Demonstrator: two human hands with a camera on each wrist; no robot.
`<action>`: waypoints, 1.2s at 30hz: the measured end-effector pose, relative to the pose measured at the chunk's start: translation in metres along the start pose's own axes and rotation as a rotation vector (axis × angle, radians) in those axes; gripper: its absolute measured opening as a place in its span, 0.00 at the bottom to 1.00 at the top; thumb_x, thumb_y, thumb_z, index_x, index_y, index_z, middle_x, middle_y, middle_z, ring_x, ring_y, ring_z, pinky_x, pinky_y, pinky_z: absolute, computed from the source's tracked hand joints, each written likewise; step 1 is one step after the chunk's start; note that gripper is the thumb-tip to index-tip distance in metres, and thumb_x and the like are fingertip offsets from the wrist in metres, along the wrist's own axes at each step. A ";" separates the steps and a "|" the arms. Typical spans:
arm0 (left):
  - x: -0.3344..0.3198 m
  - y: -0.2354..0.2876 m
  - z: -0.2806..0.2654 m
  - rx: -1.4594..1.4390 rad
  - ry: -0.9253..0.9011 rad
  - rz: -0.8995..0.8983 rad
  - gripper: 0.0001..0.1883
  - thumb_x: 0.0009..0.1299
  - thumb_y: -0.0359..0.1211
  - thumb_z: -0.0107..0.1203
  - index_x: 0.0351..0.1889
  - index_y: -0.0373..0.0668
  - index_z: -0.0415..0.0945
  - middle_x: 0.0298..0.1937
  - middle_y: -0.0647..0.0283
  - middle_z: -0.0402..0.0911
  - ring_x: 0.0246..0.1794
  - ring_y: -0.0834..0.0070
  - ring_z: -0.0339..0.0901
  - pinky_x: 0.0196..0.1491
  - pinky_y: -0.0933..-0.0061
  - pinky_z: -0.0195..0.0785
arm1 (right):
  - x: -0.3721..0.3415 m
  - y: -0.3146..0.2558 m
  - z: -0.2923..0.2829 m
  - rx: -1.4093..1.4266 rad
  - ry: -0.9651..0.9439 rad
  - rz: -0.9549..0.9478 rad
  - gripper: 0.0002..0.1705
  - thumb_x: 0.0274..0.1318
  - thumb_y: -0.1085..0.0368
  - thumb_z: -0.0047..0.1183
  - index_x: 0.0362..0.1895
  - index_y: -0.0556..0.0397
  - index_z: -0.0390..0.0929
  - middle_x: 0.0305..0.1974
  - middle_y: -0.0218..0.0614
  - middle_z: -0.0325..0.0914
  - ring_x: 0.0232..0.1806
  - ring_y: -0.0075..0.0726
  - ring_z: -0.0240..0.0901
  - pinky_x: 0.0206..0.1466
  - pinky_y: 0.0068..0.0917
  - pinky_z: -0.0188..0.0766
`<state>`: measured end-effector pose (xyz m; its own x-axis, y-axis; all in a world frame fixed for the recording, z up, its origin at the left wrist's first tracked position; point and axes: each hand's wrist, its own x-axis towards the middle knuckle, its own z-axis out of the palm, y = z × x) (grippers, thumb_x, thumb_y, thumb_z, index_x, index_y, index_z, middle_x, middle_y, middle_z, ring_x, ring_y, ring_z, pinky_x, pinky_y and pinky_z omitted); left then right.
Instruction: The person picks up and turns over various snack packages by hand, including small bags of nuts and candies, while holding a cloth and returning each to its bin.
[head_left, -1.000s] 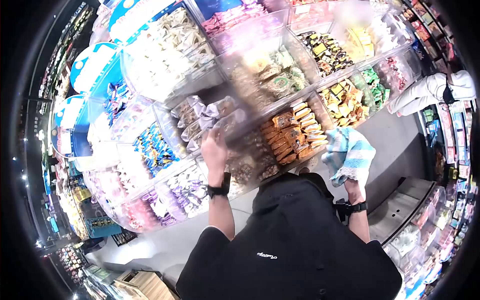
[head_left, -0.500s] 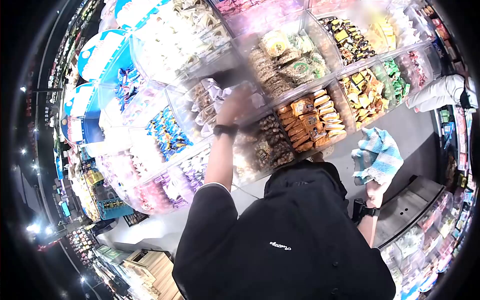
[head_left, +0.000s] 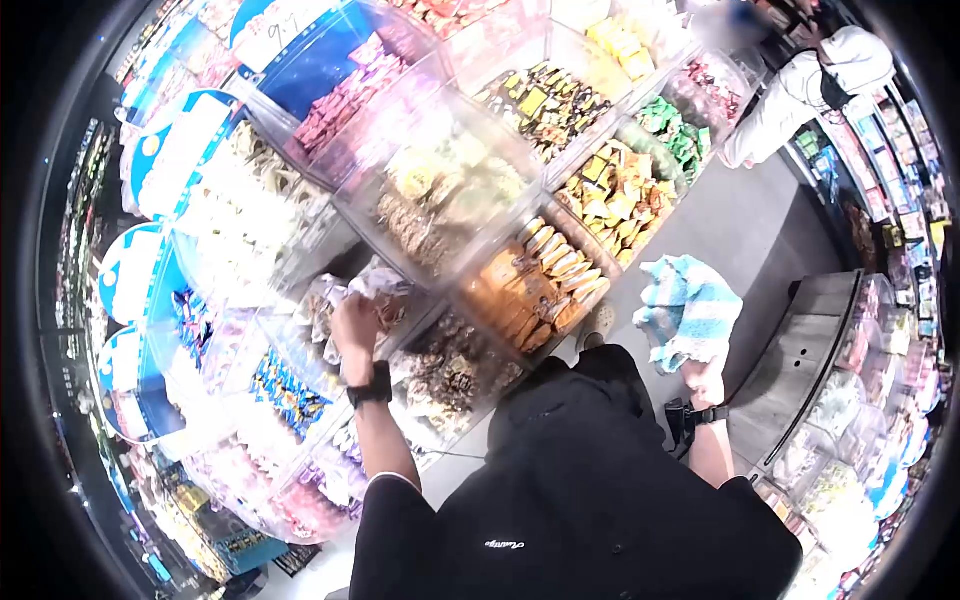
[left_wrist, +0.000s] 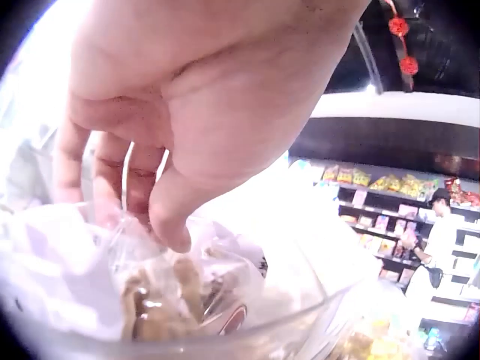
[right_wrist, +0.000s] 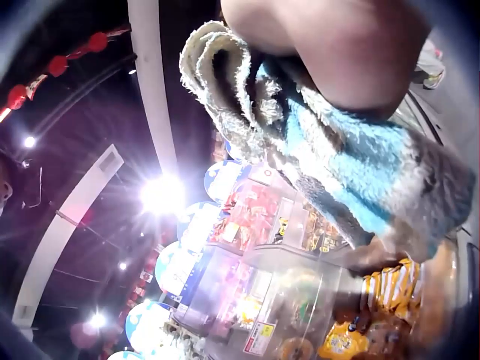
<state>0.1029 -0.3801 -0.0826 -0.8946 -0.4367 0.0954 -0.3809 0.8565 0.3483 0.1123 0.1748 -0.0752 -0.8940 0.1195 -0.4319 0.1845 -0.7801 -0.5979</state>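
My left hand [head_left: 357, 326] is down in a clear bin of wrapped snacks. In the left wrist view its thumb and fingers [left_wrist: 171, 225] pinch the top of a clear plastic snack packet [left_wrist: 161, 296] with brown pieces inside. White-wrapped packets [left_wrist: 60, 251] lie beside it, and some fingertips are hidden in the wrapping. My right hand [head_left: 703, 380] grips a folded blue-and-white towel [head_left: 690, 312] off to the right, over the grey floor. The right wrist view shows the towel's frayed layers [right_wrist: 217, 75] bunched under the hand [right_wrist: 337, 45].
Clear-walled bins surround the left hand: orange packets [head_left: 510, 298], brown-wrapped pieces [head_left: 450, 370], yellow packets [head_left: 615, 195] and blue ones [head_left: 285, 385]. A person in light clothes [head_left: 790, 100] is at the upper right. A grey bench-like ledge [head_left: 805, 340] stands right of the towel.
The head view has turned, so the bins appear shifted. My left hand stays among the wrapped snacks, having moved about over them. The right hand still holds the towel.
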 end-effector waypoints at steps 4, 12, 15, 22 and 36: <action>-0.033 0.064 -0.074 -0.265 0.193 -0.086 0.02 0.63 0.22 0.51 0.31 0.33 0.74 0.37 0.53 0.77 0.37 0.63 0.74 0.41 0.67 0.66 | -0.008 -0.011 0.007 -1.387 -0.225 -0.580 0.18 0.43 0.73 0.56 0.44 0.57 0.74 0.41 0.36 0.78 0.42 0.33 0.75 0.46 0.28 0.71; -0.105 0.189 -0.015 -1.423 0.006 -0.355 0.07 0.71 0.28 0.47 0.29 0.43 0.66 0.25 0.75 0.66 0.22 0.91 0.60 0.25 0.88 0.51 | 0.017 0.017 0.066 0.091 -0.378 0.294 0.24 0.63 0.56 0.41 0.59 0.55 0.63 0.51 0.38 0.73 0.51 0.39 0.71 0.54 0.37 0.70; -0.123 0.254 0.018 -1.510 -0.127 -0.425 0.08 0.71 0.29 0.48 0.28 0.44 0.66 0.24 0.77 0.66 0.22 0.92 0.59 0.25 0.89 0.50 | 0.026 0.017 0.095 -0.207 -0.531 0.142 0.25 0.63 0.58 0.43 0.62 0.54 0.60 0.52 0.38 0.72 0.52 0.33 0.72 0.52 0.30 0.71; -0.132 0.331 0.040 -1.520 -0.178 -0.432 0.06 0.72 0.30 0.47 0.31 0.43 0.66 0.27 0.76 0.68 0.24 0.91 0.60 0.25 0.87 0.53 | 0.026 -0.011 0.106 -0.450 -0.949 0.114 0.28 0.62 0.58 0.44 0.62 0.62 0.62 0.54 0.36 0.71 0.52 0.28 0.68 0.55 0.27 0.65; -0.165 0.394 0.094 -1.461 0.055 -0.654 0.07 0.72 0.29 0.47 0.29 0.43 0.67 0.25 0.73 0.69 0.24 0.88 0.62 0.28 0.84 0.57 | 0.162 -0.081 -0.038 -0.162 -0.666 0.460 0.22 0.55 0.70 0.49 0.55 0.59 0.65 0.50 0.39 0.71 0.51 0.34 0.70 0.53 0.33 0.70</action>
<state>0.0789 0.0549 -0.0487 -0.6534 -0.6422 -0.4008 -0.1084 -0.4447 0.8891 -0.0316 0.2805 -0.1221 -0.7604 -0.6188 -0.1972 0.6023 -0.5581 -0.5708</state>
